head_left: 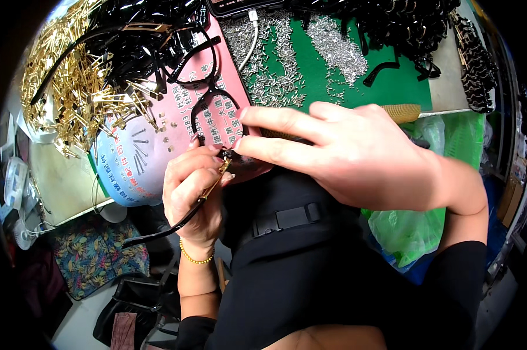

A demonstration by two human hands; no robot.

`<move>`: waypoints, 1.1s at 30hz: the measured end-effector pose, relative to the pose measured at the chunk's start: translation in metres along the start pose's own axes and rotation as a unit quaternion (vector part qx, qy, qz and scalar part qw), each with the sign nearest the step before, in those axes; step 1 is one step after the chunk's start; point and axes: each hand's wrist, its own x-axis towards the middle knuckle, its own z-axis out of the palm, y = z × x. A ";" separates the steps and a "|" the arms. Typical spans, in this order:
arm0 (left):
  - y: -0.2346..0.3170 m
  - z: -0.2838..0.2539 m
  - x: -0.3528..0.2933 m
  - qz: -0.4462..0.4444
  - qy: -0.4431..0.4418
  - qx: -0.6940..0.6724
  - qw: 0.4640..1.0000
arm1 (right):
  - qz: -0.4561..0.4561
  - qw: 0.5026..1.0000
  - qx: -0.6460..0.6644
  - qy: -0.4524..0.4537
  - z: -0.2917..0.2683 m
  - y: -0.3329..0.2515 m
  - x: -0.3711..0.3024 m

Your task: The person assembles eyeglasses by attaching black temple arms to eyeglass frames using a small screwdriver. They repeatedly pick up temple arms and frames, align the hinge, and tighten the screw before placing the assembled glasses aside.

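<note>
My left hand (190,189) is closed around a black eyeglass temple (189,217) with a gold section near its hinge end. The temple's curved tip sticks out to the lower left. Just above those fingers is a black glasses frame (195,111), its lower rim meeting my left fingertips. My right hand (351,154) reaches in from the right with two fingers stretched out and apart. Their tips overlap the frame's right edge; whether they press on it I cannot tell. The right thumb is hidden, and the hinge is partly covered by fingers.
Gold temple parts (59,76) are heaped at the far left, near black glasses pieces (135,58). Small silver pins (339,49) lie on the green mat (298,58). More black parts (403,29) pile up at the back right. A white cable (254,41) runs from a phone (246,6).
</note>
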 end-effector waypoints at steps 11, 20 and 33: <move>0.004 0.001 0.009 -0.002 0.006 0.048 0.999 | -0.027 1.000 0.001 -0.001 0.010 0.011 0.004; 0.010 -0.002 0.013 -0.025 -0.030 0.080 0.996 | -0.012 0.998 0.004 -0.057 0.006 0.010 0.009; 0.007 -0.015 0.025 -0.057 -0.094 0.037 0.993 | -0.039 0.999 0.037 -0.003 0.009 0.014 0.008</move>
